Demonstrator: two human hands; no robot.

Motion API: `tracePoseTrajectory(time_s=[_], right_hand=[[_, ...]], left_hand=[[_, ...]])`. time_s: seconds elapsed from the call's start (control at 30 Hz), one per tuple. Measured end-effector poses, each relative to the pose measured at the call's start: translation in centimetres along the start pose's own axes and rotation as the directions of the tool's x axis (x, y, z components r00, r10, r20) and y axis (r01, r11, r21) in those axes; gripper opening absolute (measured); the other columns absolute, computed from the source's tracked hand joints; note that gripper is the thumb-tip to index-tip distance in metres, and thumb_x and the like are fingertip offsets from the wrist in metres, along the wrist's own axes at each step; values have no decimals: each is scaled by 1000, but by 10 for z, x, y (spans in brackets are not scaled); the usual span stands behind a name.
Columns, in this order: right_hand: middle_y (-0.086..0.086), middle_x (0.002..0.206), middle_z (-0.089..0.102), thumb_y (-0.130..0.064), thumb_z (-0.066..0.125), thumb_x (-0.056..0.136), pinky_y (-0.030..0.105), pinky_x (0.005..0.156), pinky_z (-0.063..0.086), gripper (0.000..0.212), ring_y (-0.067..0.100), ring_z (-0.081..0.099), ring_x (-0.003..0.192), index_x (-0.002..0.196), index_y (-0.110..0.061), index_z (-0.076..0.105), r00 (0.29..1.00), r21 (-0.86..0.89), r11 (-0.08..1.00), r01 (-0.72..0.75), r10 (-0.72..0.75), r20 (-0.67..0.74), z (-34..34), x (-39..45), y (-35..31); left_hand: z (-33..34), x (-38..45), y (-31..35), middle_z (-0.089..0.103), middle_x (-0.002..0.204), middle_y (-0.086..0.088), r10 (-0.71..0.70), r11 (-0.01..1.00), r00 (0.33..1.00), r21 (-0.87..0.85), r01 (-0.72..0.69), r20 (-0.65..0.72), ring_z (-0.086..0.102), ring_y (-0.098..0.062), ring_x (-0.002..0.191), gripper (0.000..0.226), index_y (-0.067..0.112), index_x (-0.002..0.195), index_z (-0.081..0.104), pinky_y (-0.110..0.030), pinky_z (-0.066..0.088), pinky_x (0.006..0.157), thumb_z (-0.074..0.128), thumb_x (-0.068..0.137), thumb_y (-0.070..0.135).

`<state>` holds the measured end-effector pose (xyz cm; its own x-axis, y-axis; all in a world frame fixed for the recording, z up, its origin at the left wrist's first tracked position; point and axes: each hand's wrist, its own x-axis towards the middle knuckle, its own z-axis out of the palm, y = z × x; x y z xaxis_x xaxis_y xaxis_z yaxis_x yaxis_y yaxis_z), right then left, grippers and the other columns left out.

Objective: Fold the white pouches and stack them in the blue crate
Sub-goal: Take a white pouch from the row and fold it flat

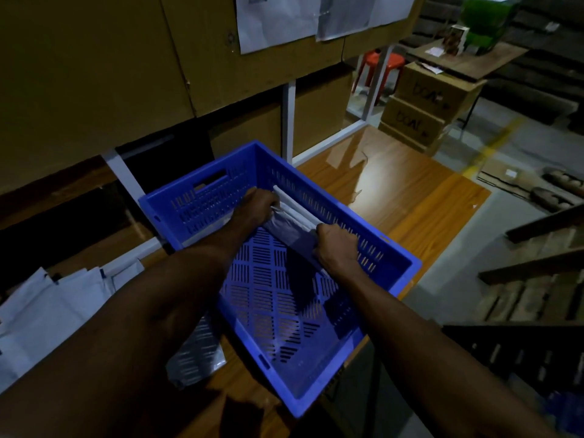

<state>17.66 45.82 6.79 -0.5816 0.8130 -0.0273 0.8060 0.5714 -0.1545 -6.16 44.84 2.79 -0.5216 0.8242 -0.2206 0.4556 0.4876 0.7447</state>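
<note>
Currently, step: stacking a folded pouch (289,230) in the crate (398,277), against its far wall.
Fingers: left hand (256,207) and right hand (335,248) curled, gripping pouch ends.
Next: release, fetch from pile (47,308) at desk's (410,197) left edge.

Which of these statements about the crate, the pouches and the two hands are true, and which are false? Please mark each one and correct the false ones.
1. Both hands are inside the blue crate. True: the left hand and the right hand reach in.
2. The folded pouches lie in the middle of the crate floor. False: they stand against the far side wall.
3. The crate is full. False: most of its slotted floor is bare.
4. More white pouches lie on the table, left of the crate. True.
5. The crate stands on the concrete floor. False: it rests on the wooden table.
</note>
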Motion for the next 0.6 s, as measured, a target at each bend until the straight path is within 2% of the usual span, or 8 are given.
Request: tracePoseTrajectory(time_s=[0.1, 0.17, 0.23, 0.27, 0.3, 0.4, 0.5, 0.6], right_hand=[[12, 100, 69, -12, 67, 83, 38, 68, 50, 19, 33, 68, 91, 101, -11, 63, 1000, -15, 1000, 7, -7, -16, -1, 0, -1], [12, 101, 70, -11, 65, 85, 38, 68, 51, 17, 33, 68, 92, 102, -11, 64, 1000, -17, 1000, 2, -2, -17, -2, 0, -2], [12, 101, 70, -10, 62, 87, 37, 67, 49, 16, 33, 68, 91, 102, -11, 64, 1000, -25, 1000, -1, 1, -13, -1, 0, -2], [12, 100, 70, -10, 62, 87, 37, 66, 48, 16, 34, 68, 91, 102, -11, 64, 1000, -27, 1000, -1, 0, -14, 0, 0, -2], [12, 100, 69, -8, 62, 86, 37, 65, 48, 16, 34, 68, 90, 102, -10, 63, 1000, -24, 1000, -2, 1, -19, 1, 0, -3], [13, 105, 66, -6, 66, 82, 42, 67, 52, 29, 36, 66, 92, 110, -11, 59, 998, -45, 999, -4, 1, -58, 4, 0, -3], [13, 115, 60, -9, 73, 78, 45, 69, 52, 47, 37, 61, 100, 122, -12, 56, 997, -88, 996, -4, -4, -83, 4, 1, -3], [13, 119, 58, -15, 72, 80, 46, 71, 51, 47, 37, 58, 105, 125, -13, 55, 996, -96, 995, 2, -10, -87, 1, -3, -3]], left_hand=[[-2, -4, 4, 69, 109, -15, 14, 1000, 999, -1, -14, -33, 62, -35, 107, 13, 27, 77, 72, -47, 53, 94, 59, 79, 24], [-3, -9, 8, 68, 113, -17, 17, 999, 999, 28, -16, -47, 61, -37, 111, 17, 35, 67, 71, -50, 53, 96, 60, 76, 25], [-3, -7, 8, 68, 114, -16, 64, 985, 994, 162, -50, -84, 63, -34, 111, 9, 35, 63, 67, -49, 54, 96, 62, 68, 30], [-4, -4, 7, 69, 113, -15, 79, 973, 992, 223, -56, -96, 63, -32, 110, 5, 33, 67, 65, -47, 52, 96, 61, 66, 32], [-6, -3, 7, 69, 110, -14, 113, 960, 993, 262, -99, -42, 63, -31, 107, 9, 31, 74, 64, -45, 51, 97, 59, 67, 31], [-8, -3, 13, 68, 105, -7, 301, 827, 953, 492, -274, 27, 61, -30, 101, 21, 23, 95, 63, -40, 43, 98, 63, 76, 16], [-5, -19, 20, 64, 106, -9, 480, 745, 876, 549, -378, -49, 57, -31, 100, 32, 14, 107, 64, -37, 36, 96, 68, 77, 3], [-7, -26, 24, 62, 109, -9, 509, 734, 853, 574, -364, -111, 54, -31, 103, 40, 13, 112, 61, -37, 34, 98, 70, 75, 1]])
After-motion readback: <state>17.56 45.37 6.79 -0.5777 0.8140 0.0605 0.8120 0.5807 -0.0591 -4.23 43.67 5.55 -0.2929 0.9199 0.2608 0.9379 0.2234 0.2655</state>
